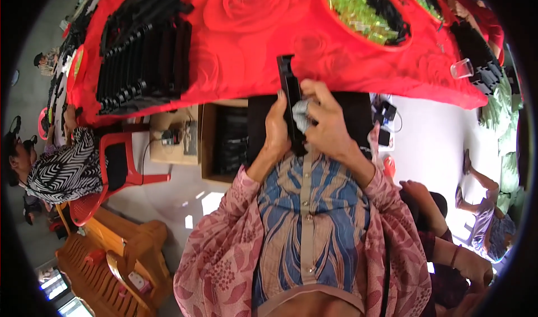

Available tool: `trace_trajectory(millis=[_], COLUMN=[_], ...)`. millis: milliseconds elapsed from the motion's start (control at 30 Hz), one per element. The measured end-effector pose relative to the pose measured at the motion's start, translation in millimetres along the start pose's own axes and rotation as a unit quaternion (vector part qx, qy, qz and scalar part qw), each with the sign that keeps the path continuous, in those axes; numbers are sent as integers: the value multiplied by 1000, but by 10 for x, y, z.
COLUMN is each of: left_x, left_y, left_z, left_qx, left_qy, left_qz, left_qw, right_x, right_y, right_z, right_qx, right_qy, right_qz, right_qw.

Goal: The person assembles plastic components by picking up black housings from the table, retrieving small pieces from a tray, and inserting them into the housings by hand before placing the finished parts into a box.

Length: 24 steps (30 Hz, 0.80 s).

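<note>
Black long piece (290, 84) sits at the red-covered surface's (241, 65) near edge, the left hand's (276, 127) fingers grasping it, the right hand's (329, 123) clutching a pale crumpled cloth (302, 115) against it. Beyond lie stacked black parts (145, 65) and, farther right, green pieces (358, 17).

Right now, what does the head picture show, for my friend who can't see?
A left hand grips a long black part while the right hand holds a crumpled pale cloth beside it. Beyond, black parts are stacked on a red-covered table.
</note>
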<state>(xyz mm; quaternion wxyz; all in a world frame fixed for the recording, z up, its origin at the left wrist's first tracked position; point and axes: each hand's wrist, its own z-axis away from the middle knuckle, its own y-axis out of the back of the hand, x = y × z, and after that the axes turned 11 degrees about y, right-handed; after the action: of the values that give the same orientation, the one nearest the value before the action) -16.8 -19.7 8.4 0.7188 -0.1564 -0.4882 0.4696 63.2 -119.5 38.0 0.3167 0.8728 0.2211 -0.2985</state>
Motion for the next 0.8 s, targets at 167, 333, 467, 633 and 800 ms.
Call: trace_trajectory(millis=[167,333,467,633,800], left_x=[184,269,323,353,372], left_y=[-75,-83,28,137,43], left_z=[27,49,66,33,149], left_qx=[-31,-188,-220,-217,-64], left_qy=[-3,-50,-124,-201,-290], left_qz=[22,126,104,40,-125], left_qw=[999,973,962,954,947], right_x=[-221,-117,-218,-393,-378], right_y=[184,291,367,402,359], right_z=[-168,-103,-110,-143,-153], right_qx=[106,175,187,137,71], right_qy=[-118,-154,-194,-245,-332], right_qz=[-141,-185,-200,-223,-260], right_qw=[977,955,942,933,904])
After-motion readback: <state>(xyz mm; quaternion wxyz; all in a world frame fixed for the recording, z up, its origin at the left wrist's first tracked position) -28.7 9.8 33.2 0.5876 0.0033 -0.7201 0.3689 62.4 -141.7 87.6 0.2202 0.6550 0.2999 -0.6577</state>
